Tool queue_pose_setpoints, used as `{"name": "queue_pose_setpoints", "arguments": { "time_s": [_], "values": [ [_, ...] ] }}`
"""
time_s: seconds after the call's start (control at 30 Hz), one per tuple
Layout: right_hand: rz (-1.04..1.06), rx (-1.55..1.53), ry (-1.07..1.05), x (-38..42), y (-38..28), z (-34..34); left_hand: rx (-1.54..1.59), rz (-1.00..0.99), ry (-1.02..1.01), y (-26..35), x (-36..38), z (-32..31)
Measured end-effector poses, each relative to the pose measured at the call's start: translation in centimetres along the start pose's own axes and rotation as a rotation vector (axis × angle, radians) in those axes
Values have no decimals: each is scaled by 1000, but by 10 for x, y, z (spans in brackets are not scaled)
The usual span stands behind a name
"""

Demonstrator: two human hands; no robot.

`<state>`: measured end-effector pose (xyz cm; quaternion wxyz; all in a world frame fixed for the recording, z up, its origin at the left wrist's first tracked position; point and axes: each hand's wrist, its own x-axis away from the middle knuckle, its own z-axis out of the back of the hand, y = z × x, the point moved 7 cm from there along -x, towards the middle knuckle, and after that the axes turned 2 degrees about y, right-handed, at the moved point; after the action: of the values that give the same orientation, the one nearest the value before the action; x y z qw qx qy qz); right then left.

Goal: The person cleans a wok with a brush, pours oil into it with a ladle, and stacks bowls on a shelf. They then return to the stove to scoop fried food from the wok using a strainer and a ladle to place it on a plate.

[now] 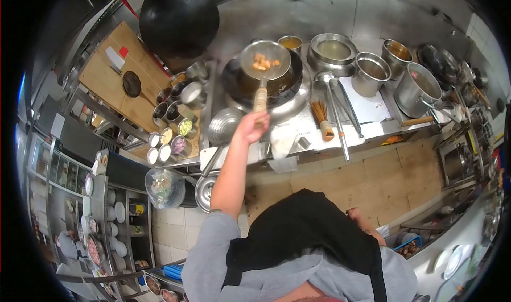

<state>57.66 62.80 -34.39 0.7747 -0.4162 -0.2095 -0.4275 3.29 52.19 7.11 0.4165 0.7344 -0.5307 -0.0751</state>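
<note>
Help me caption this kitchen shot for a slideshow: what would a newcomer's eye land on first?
First, the left hand stretched forward, gripping the wooden handle of a round strainer ladle that holds orange-brown pieces of food above the dark wok at the middle of the steel counter. Next, the big black wok propped at the upper left. Then the cluster of metal pots to the right.

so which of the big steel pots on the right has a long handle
The pot nearest the right edge; its handle sticks out toward the floor. The other two pots show none.
</note>
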Motion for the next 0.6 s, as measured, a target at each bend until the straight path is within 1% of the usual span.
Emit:
{"name": "queue_pose_setpoints", "arguments": {
  "time_s": [0.07,0.17,0.27,0.37,0.47,0.57,0.6],
  "values": [
    [-369,-592,33,18,-24,14,3,30,-23,4,3,6],
    [-349,-613,64,22,-56,27,17,67,-37,9,6,7],
    [-322,-588,38,23,-78,33,32,99,-16,18,7,6],
    [-251,-414,62,17,-85,34,88,164,-32,27,0,10],
    [-273,-280,55,11,-74,27,131,192,-24,33,-5,14],
    [-143,-116,94,-12,-42,6,234,247,-21,39,-14,13],
    [-92,-29,59,-29,-26,-8,284,275,-23,39,-17,15]
  ]
}}
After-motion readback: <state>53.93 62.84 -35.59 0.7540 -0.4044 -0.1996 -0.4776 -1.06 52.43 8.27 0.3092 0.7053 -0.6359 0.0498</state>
